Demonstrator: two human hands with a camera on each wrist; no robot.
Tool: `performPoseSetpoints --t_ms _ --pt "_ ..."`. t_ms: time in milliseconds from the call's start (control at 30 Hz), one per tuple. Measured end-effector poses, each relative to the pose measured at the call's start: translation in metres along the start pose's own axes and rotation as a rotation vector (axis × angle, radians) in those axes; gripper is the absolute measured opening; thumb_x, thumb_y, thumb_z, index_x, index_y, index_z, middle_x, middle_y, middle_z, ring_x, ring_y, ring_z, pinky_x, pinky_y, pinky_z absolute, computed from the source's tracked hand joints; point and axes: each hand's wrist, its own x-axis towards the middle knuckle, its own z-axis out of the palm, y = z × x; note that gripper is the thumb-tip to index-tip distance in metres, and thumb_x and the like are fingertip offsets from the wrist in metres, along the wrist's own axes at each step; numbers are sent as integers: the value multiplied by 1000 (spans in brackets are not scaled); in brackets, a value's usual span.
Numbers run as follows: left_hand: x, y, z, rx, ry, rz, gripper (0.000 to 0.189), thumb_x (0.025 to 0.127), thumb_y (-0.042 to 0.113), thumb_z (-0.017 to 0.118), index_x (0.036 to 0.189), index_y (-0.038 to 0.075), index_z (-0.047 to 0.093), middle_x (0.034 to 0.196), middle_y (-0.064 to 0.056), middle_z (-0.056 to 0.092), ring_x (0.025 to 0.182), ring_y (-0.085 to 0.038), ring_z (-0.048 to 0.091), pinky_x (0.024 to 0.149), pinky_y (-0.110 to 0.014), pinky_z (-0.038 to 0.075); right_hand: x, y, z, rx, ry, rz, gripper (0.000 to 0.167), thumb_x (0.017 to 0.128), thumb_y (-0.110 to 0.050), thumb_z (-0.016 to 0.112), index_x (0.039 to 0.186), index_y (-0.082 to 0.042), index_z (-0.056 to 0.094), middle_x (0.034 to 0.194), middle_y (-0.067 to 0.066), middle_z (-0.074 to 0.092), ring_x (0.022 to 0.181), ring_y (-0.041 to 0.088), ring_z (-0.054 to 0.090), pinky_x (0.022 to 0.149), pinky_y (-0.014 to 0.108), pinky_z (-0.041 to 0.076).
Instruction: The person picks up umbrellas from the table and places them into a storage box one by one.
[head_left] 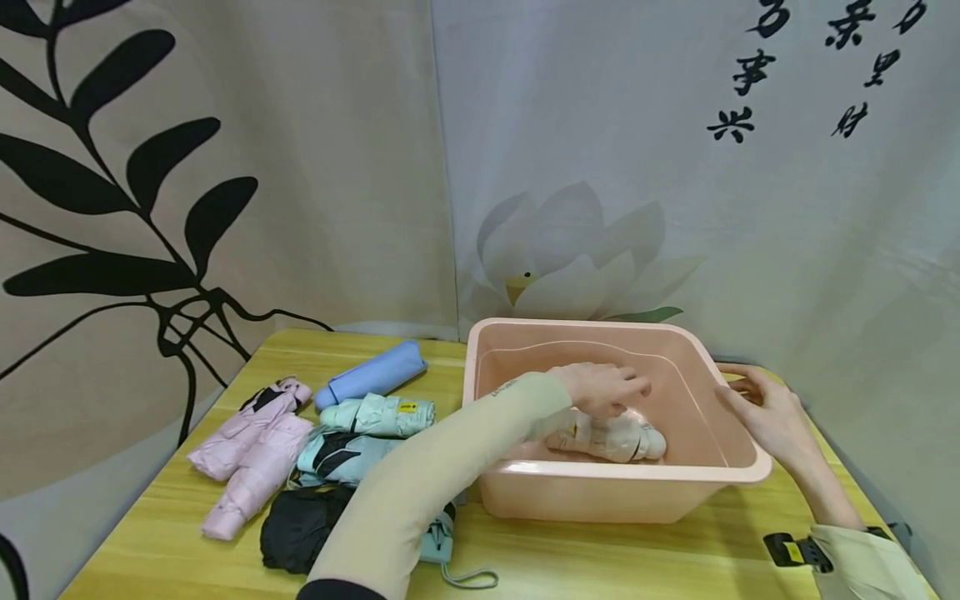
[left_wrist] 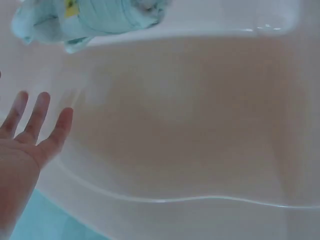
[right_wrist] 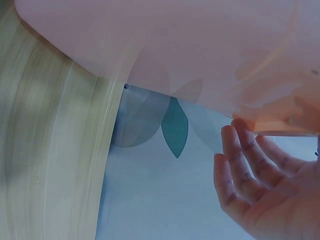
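Along the near edge of the tub (head_left: 577, 497) lies a folded umbrella (head_left: 618, 440). My nearer left hand (head_left: 602, 388) hangs close, fingers loose, empty.

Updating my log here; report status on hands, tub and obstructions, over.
Left hand holding nothing, fingers spread, inside pink tub. Right hand at its right side. Pale bundle lying inside. No obstruction visible.
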Motion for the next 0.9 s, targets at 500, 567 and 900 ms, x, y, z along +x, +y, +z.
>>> performPoseSetpoints --t_ms 500,567,900 --pt "-51 -9 -76 -223 65 -123 30 100 31 44 125 17 54 120 2 60 102 -9 57 86 -25 47 -1 -2 -2 17 2 -6 43 97 -27 52 131 -1 52 108 30 65 73 -19 50 60 17 46" --pt "-61 -14 -80 -230 77 -149 30 100 33 45 124 18 54 121 3 59 103 -10 57 87 -27 47 -2 -1 -2 21 -4 -5 43 97 -27 51 132 -1 52 109 30 64 73 -19 49 60 18 46" --pt "-116 -45 -79 -305 295 -153 25 98 24 49 118 11 59 118 -2 65 105 -13 61 90 -27 48 -3 0 -1 23 -18 1 43 97 -28 50 132 -2 51 109 30 64 74 -20 49 60 19 47"
